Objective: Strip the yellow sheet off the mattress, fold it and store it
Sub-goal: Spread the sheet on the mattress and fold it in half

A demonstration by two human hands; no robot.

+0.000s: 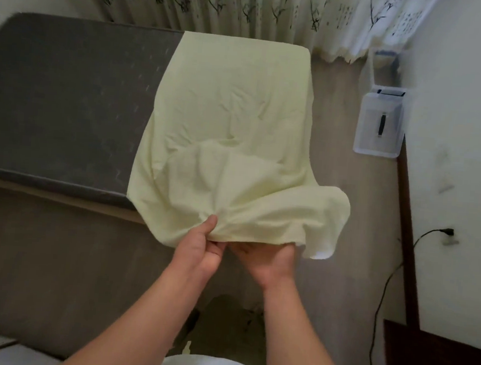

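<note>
A: Currently: yellow sheet (225, 140) covering only right end of dark grey mattress (67, 99), near edge gathered and lifted off corner.

B: Hands?

A: Left hand (202, 251) pinching bunched hem, thumb on top. Right hand (267, 259) just beside, palm up, fingers tucked under fabric, gripping.

B: Surroundings?

A: Clear plastic bin (380, 127) on floor by right wall; patterned curtain (247, 7) beyond.

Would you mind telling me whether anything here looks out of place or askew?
Only the yellow sheet: it is rumpled and covers just the right end of the grey mattress, its near edge bunched where the left hand and right hand grip it. That fits stripping the bed. Nothing looks spilled or damaged.
</note>
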